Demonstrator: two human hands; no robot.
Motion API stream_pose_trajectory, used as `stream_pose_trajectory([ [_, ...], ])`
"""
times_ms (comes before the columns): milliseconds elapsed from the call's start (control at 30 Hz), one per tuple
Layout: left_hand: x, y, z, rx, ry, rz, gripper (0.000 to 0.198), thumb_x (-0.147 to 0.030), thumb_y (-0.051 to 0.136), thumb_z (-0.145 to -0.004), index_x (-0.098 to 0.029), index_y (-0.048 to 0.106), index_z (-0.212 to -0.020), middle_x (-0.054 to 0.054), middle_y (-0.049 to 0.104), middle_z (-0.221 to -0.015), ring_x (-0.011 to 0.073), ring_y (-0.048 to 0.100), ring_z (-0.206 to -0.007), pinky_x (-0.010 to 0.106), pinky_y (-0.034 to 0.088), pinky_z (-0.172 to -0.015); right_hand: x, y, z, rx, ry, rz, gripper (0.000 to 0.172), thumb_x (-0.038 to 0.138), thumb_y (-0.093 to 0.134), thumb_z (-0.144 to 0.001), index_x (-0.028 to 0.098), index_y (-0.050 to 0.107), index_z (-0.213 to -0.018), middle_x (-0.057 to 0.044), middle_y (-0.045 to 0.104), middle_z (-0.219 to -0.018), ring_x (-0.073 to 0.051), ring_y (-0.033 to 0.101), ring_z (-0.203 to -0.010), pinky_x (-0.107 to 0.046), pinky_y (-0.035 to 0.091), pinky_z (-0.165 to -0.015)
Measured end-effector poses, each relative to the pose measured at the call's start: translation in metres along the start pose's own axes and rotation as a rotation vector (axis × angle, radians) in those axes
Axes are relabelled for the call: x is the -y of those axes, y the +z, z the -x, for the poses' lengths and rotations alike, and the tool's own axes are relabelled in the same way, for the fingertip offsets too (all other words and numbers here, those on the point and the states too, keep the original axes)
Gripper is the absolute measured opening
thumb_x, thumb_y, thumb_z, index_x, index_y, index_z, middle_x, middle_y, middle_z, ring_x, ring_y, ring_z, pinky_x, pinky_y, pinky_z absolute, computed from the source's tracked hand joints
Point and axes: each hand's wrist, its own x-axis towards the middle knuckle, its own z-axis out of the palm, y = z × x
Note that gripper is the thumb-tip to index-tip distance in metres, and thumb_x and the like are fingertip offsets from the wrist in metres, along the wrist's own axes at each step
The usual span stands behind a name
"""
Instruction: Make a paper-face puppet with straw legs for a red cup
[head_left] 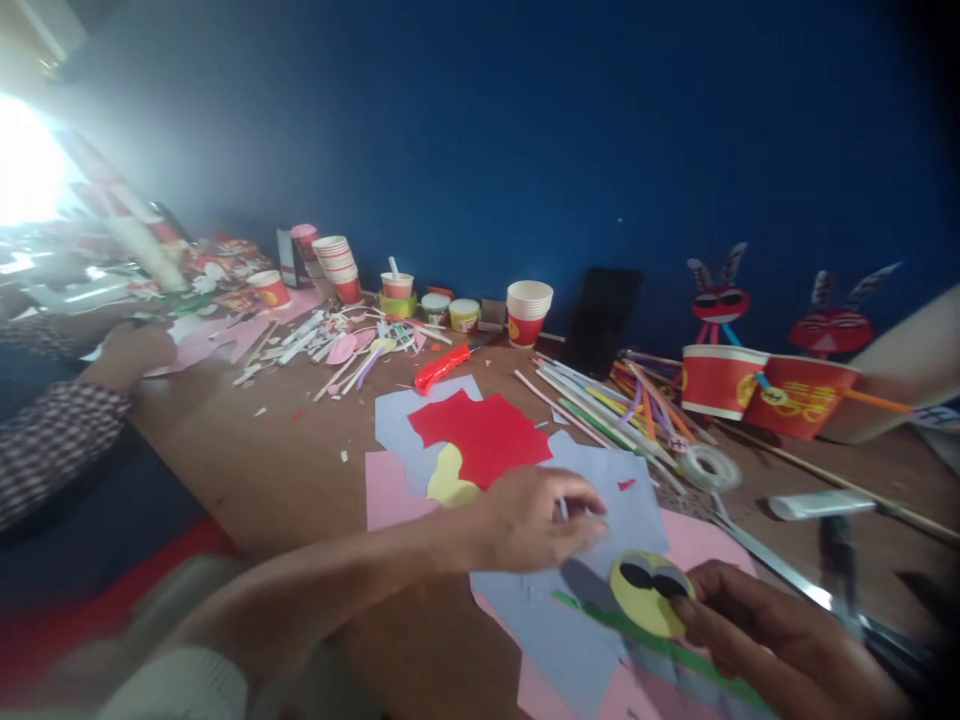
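Nearest the camera, the person's right hand (780, 632) pinched a round yellow paper disc (643, 605), marked with two black ovals, by its edge. This disc was on the near right side of a jagged bright-red paper sheet (491, 430), above a long green strip (606, 620). Just on the near side of the red sheet was the left hand (532, 515), its fingers loosely curved; whether it held anything could not be told. Pale blue paper (615, 490) lay beneath and around the red sheet on a brown wooden tabletop (300, 440). Beyond the red sheet were a red plastic-handled tool (442, 368) and a stack of red-and-white paper cups (529, 312); to its right, a roll of clear tape (709, 467). Well to its left rested another person's hand (139, 348), below it a checked sleeve (67, 445).
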Motion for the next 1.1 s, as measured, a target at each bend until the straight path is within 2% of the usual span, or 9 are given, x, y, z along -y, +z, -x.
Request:
stream_pose_trajectory([
  [67, 0.003, -0.016, 0.002, -0.075, 0.022, -0.054, 0.022, -0.030, 0.048, -0.085, -0.018, 0.065, -0.095, 0.001, 0.065, -0.087, 0.0126, 0.056, -0.075, 0.021, 0.041, -0.064, 0.006, -0.005, -0.003, -0.016, 0.006, 0.015, 0.041, 0.060, 0.050, -0.078, 0.022, 0.059, -0.066, -0.001, 0.051, -0.061, -0.016, 0.045, -0.056, -0.025, 0.038, -0.050],
  [167, 0.016, -0.040, 0.003, -0.153, 0.008, -0.170, 0.027, -0.031, 0.040, -0.088, -0.017, 0.063, -0.083, 0.001, 0.062, -0.077, 0.0128, 0.053, -0.068, 0.024, 0.039, -0.059, 0.014, -0.012, -0.006, 0.061, 0.032, 0.050, 0.038, 0.058, 0.049, -0.080, 0.022, 0.059, -0.070, 0.000, 0.052, -0.062, -0.016, 0.047, -0.056, -0.025, 0.038, -0.051],
  [233, 0.028, -0.052, 0.000, -0.174, -0.005, -0.251, 0.027, -0.032, 0.041, -0.088, -0.017, 0.063, -0.081, 0.002, 0.063, -0.078, 0.0140, 0.054, -0.068, 0.025, 0.039, -0.060, 0.017, -0.014, -0.008, 0.077, 0.039, 0.066, 0.036, 0.055, 0.050, -0.081, 0.022, 0.057, -0.068, 0.001, 0.052, -0.060, -0.015, 0.048, -0.055, -0.025, 0.037, -0.050],
  [300, 0.037, -0.059, -0.008, -0.168, -0.009, -0.335, 0.025, -0.033, 0.045, -0.085, -0.017, 0.064, -0.086, 0.003, 0.065, -0.084, 0.0163, 0.057, -0.073, 0.028, 0.040, -0.064, 0.020, -0.014, -0.008, 0.028, 0.048, 0.061, 0.034, 0.052, 0.051, -0.080, 0.022, 0.055, -0.065, 0.003, 0.051, -0.056, -0.014, 0.047, -0.052, -0.025, 0.036, -0.049],
  [400, 0.037, -0.061, -0.033, -0.117, 0.024, -0.458, 0.026, -0.036, 0.051, -0.082, -0.018, 0.065, -0.094, 0.006, 0.065, -0.098, 0.0205, 0.058, -0.084, 0.031, 0.041, -0.071, 0.023, -0.010, -0.006, -0.045, 0.063, -0.041, 0.030, 0.047, 0.055, -0.078, 0.021, 0.052, -0.063, 0.004, 0.050, -0.053, -0.013, 0.046, -0.050, -0.024, 0.035, -0.049],
  [500, 0.027, -0.055, -0.065, -0.006, 0.095, -0.551, 0.022, -0.033, 0.055, -0.083, -0.019, 0.064, -0.097, 0.005, 0.062, -0.106, 0.0214, 0.057, -0.096, 0.033, 0.043, -0.079, 0.024, -0.006, -0.004, -0.069, 0.052, -0.108, 0.030, 0.045, 0.056, -0.078, 0.021, 0.050, -0.062, 0.004, 0.048, -0.054, -0.012, 0.042, -0.049, -0.023, 0.030, -0.048],
  [700, 0.024, -0.042, -0.114, 0.181, 0.090, -0.672, 0.023, -0.033, 0.057, -0.087, -0.014, 0.059, -0.100, 0.006, 0.060, -0.104, 0.0190, 0.059, -0.090, 0.039, 0.050, -0.078, 0.021, -0.009, 0.000, -0.061, 0.042, -0.153, 0.028, 0.042, 0.056, -0.079, 0.020, 0.048, -0.063, 0.005, 0.045, -0.054, -0.010, 0.040, -0.050, -0.023, 0.028, -0.048],
  [867, 0.028, -0.044, -0.123, 0.259, 0.049, -0.700, 0.023, -0.033, 0.055, -0.088, -0.013, 0.059, -0.099, 0.004, 0.062, -0.094, 0.0156, 0.061, -0.079, 0.033, 0.052, -0.069, 0.018, -0.011, 0.002, -0.053, 0.044, -0.248, 0.029, 0.042, 0.057, -0.080, 0.019, 0.048, -0.065, 0.005, 0.049, -0.054, -0.009, 0.042, -0.049, -0.021, 0.030, -0.048],
  [1100, 0.007, -0.060, -0.119, 0.191, 0.130, -0.716, 0.022, -0.034, 0.055, -0.088, -0.013, 0.059, -0.085, 0.000, 0.059, -0.076, 0.0122, 0.057, -0.065, 0.028, 0.048, -0.062, 0.023, -0.016, 0.005, -0.021, 0.009, -0.284, 0.028, 0.039, 0.056, -0.080, 0.018, 0.049, -0.062, 0.005, 0.049, -0.053, -0.008, 0.042, -0.047, -0.020, 0.031, -0.046],
])
